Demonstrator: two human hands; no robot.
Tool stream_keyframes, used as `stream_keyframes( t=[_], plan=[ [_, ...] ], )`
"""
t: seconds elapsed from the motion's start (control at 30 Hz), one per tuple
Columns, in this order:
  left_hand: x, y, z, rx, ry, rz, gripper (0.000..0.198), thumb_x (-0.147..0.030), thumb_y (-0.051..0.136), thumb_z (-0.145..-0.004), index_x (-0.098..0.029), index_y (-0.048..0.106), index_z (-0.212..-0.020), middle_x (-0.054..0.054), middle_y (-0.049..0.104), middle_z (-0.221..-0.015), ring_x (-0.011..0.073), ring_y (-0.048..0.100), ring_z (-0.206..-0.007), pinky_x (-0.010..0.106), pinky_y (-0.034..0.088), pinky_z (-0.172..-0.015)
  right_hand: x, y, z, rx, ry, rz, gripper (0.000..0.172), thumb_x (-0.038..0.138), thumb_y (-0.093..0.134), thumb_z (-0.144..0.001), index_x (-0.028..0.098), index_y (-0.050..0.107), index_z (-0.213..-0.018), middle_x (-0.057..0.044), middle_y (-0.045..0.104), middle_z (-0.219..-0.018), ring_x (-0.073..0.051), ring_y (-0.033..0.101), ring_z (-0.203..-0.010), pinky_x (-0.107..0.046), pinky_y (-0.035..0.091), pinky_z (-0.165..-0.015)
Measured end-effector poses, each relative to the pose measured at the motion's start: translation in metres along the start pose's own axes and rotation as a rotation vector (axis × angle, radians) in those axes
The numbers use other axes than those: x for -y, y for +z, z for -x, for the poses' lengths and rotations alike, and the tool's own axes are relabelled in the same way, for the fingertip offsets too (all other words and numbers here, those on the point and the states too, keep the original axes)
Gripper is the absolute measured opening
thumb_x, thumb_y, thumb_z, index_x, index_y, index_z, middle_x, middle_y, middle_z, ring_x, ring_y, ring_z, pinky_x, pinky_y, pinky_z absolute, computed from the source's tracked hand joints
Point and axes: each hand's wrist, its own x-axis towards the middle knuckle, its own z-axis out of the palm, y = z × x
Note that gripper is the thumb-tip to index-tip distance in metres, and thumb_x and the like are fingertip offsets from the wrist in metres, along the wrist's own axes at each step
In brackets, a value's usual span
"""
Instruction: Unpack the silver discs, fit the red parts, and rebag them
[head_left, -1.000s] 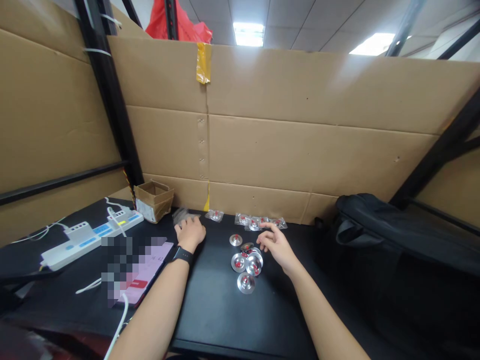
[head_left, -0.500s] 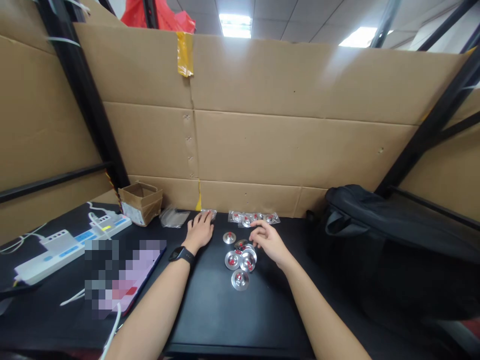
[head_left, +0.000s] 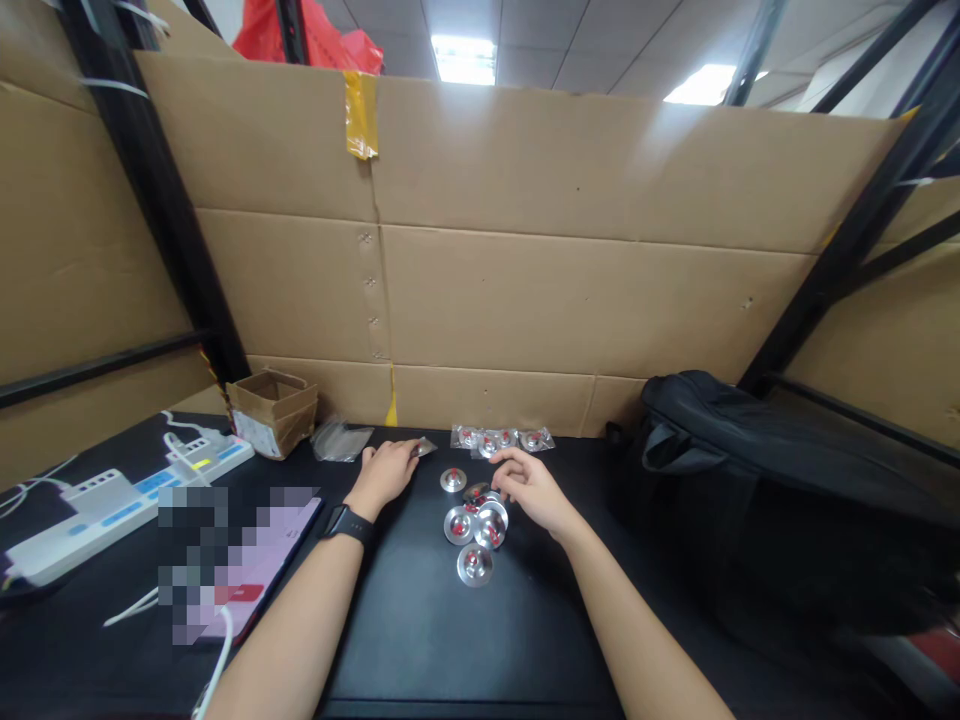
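My left hand (head_left: 385,472), with a black watch on the wrist, lies on the black table and its fingers close on a small clear bag (head_left: 424,447) with a metal part inside. My right hand (head_left: 529,484) rests with fingers loosely curled beside a cluster of several round silver discs with red centres (head_left: 475,523). Its fingertips touch the nearest disc. One disc (head_left: 453,480) lies apart between my hands. A row of bagged discs (head_left: 501,439) sits against the cardboard wall behind.
A black bag (head_left: 757,480) fills the right side of the table. At the left lie a white power strip (head_left: 112,495), a pink-cased device (head_left: 255,560), a small cardboard box (head_left: 271,412) and an empty clear bag (head_left: 339,438). Cardboard walls (head_left: 562,280) enclose the back.
My left hand moved right from the empty clear bag to the small bagged part and took hold of it. My right hand stayed by the discs. The view shifted.
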Motion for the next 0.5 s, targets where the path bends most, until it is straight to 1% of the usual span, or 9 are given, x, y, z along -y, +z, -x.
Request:
stream_keyframes(
  t=[0.07,0.17,0.23,0.37,0.43,0.5],
  plan=[
    [0.0003,-0.0015,0.0004,-0.03,-0.005,-0.009,0.038,-0.031,0.037,-0.099,-0.031,0.061,-0.129,0.009,0.07,-0.124,0.0281,0.061,-0.115,0.042,0.038,-0.093,-0.0022,-0.0005,-0.0005,0.011,-0.012,0.002,0.027,0.028,0.067,-0.077,0.021,0.061,-0.101,0.002,0.065,-0.075,-0.013,0.059,-0.06,-0.024,0.044,-0.057],
    [0.0004,-0.004,-0.0002,-0.111,-0.025,-0.041,0.039,-0.026,0.034,-0.1,-0.027,0.062,-0.126,0.011,0.073,-0.117,0.0272,0.066,-0.109,0.04,0.039,-0.092,-0.0045,-0.0011,-0.0011,0.015,-0.02,-0.003,0.025,0.026,0.066,-0.077,0.021,0.061,-0.101,0.002,0.065,-0.075,-0.012,0.059,-0.061,-0.024,0.044,-0.058],
    [0.0012,-0.0063,-0.0008,-0.143,-0.044,-0.065,0.039,-0.022,0.034,-0.099,-0.024,0.062,-0.126,0.012,0.075,-0.11,0.0269,0.069,-0.103,0.038,0.041,-0.09,-0.0049,-0.0013,-0.0014,0.014,-0.022,-0.01,0.025,0.025,0.065,-0.078,0.021,0.062,-0.102,0.002,0.065,-0.075,-0.012,0.059,-0.06,-0.024,0.044,-0.058],
    [0.0041,-0.0095,-0.0014,-0.186,-0.115,-0.078,0.039,-0.02,0.039,-0.094,-0.021,0.062,-0.125,0.013,0.076,-0.103,0.0275,0.07,-0.098,0.035,0.044,-0.086,-0.0052,-0.0011,-0.0015,0.011,-0.03,-0.006,0.024,0.025,0.066,-0.078,0.021,0.062,-0.101,0.002,0.065,-0.074,-0.012,0.059,-0.061,-0.025,0.044,-0.059],
    [0.005,-0.0086,-0.0018,-0.192,-0.14,-0.031,0.039,-0.024,0.045,-0.092,-0.02,0.06,-0.128,0.011,0.076,-0.103,0.0274,0.07,-0.1,0.034,0.045,-0.084,-0.0058,-0.0008,-0.0014,0.013,-0.023,0.003,0.023,0.025,0.067,-0.078,0.021,0.062,-0.101,0.002,0.065,-0.075,-0.012,0.059,-0.061,-0.025,0.044,-0.06],
    [0.0047,-0.0057,-0.0024,-0.172,-0.152,0.043,0.043,-0.032,0.052,-0.089,-0.021,0.057,-0.131,0.01,0.076,-0.104,0.0272,0.069,-0.101,0.033,0.046,-0.082,-0.0065,-0.0006,-0.0013,0.017,-0.017,0.008,0.023,0.025,0.067,-0.078,0.021,0.061,-0.101,0.002,0.066,-0.076,-0.012,0.06,-0.061,-0.025,0.044,-0.06]
  ],
)
